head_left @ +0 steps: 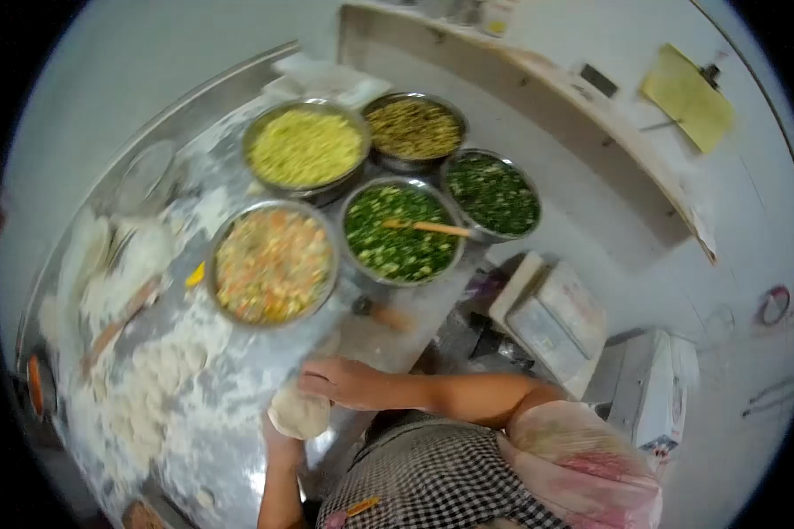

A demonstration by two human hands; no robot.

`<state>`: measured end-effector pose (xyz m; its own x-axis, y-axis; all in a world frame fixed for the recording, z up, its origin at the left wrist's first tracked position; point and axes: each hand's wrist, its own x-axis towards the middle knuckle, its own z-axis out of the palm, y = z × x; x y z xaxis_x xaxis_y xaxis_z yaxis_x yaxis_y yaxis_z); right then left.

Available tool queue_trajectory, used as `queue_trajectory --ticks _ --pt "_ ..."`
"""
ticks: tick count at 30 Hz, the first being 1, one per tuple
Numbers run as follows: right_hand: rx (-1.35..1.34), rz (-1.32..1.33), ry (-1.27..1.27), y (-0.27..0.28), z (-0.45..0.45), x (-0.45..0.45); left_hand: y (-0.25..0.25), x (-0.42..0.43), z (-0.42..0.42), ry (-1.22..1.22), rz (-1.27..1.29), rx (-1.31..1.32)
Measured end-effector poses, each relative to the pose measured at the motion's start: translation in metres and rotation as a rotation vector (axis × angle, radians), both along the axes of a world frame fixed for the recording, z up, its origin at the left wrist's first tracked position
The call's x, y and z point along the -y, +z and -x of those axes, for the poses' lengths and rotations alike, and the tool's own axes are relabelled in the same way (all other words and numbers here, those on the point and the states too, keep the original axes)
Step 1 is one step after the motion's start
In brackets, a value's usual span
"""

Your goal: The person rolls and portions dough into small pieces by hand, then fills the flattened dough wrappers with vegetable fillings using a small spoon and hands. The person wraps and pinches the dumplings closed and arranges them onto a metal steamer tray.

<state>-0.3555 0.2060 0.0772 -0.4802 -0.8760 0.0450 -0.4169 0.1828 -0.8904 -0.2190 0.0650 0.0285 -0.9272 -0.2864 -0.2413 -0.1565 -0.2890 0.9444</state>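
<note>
A round, pale piece of dough rests in my left hand, whose fingers are mostly hidden beneath it. My right hand is bent over the upper edge of the dough, its fingers pressed together there. Just beyond my hands stands a steel bowl of orange, white and yellow chopped filling. Beside it is a bowl of chopped greens with a wooden-handled utensil lying in it. A wooden handle with a dark end lies between the bowls and my right hand.
Farther back are bowls of yellow shreds, brownish filling and dark greens. Several floured dough pieces and a wooden stick lie on the left of the metal table. White tubs stand at right.
</note>
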Motion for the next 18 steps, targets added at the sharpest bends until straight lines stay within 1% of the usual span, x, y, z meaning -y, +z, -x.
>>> queue_trajectory --ticks 1,2,3,5,6,7,8,11,13,14,15,16,18 --pt "-0.363 0.022 -0.002 -0.033 0.023 -0.010 -0.006 -0.010 0.013 -0.124 0.366 -0.040" --pt "-0.727 0.029 0.003 -0.046 0.041 -0.018 -0.014 -0.021 0.023 -0.235 0.729 -0.089" --pt "-0.854 -0.125 -0.039 -0.027 0.067 -0.034 -0.044 -0.038 0.037 -0.045 0.212 -0.243" --pt "-0.896 -0.429 -0.307 0.000 0.125 -0.071 -0.003 -0.061 0.067 -0.162 0.347 -0.304" --pt "-0.804 -0.570 -0.532 -0.009 0.153 -0.089 0.003 -0.069 0.079 -0.145 0.107 -0.219" --pt "-1.062 -0.559 -0.567 -0.039 0.190 -0.115 0.007 -0.078 0.090 -0.124 -0.132 -0.128" --pt "-1.051 -0.596 -0.593 -0.023 0.203 -0.129 0.010 -0.086 0.102 -0.098 -0.370 -0.033" --pt "-0.881 -0.837 -0.389 -0.023 0.244 -0.151 0.010 -0.092 0.143 0.094 -0.617 -0.045" --pt "-0.842 -0.795 -0.297 -0.029 0.257 -0.154 0.009 -0.096 0.168 0.175 -0.383 -0.145" --pt "-0.910 -0.738 -0.205 -0.033 0.265 -0.157 0.001 -0.091 0.178 0.214 0.231 -0.189" --pt "-0.990 -0.682 -0.130 -0.032 0.271 -0.161 -0.001 -0.090 0.187 0.263 0.379 -0.195" --pt "-0.874 -0.602 -0.136 -0.027 0.269 -0.160 -0.002 -0.090 0.197 0.319 0.528 -0.192" --pt "-0.645 -0.461 -0.160 -0.003 0.263 -0.159 -0.009 -0.085 0.215 0.406 0.481 -0.182"
